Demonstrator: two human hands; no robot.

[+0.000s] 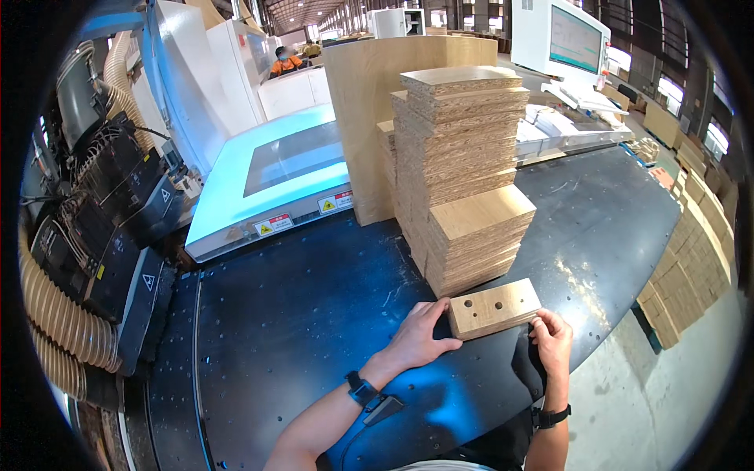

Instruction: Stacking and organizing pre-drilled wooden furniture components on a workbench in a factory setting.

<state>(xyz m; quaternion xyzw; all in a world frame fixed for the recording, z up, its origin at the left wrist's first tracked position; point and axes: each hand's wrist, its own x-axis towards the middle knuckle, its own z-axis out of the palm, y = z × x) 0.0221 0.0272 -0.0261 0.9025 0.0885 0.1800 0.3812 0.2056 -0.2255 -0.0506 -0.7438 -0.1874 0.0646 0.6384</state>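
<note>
A short stack of drilled wood boards [488, 320] lies on the black machine table in front of me, with round holes in its top board. My left hand [416, 336] spans the stack's left end, fingers at the far corner and thumb at the near one. At the right end, my right hand [554, 337] has its fingers curled and pinched against the near corner. Just behind stands a taller stepped pile of particle boards [475, 145], its lower front part [483, 212] close to the drilled stack.
A large wood panel [363, 133] stands upright behind the pile. Left are a blue-lit machine cover [228, 184] and ribbed hoses [67, 314]. More boards [683, 267] are piled beyond the table's right edge. A monitor [573, 39] stands far right; a person [285, 63] is far back.
</note>
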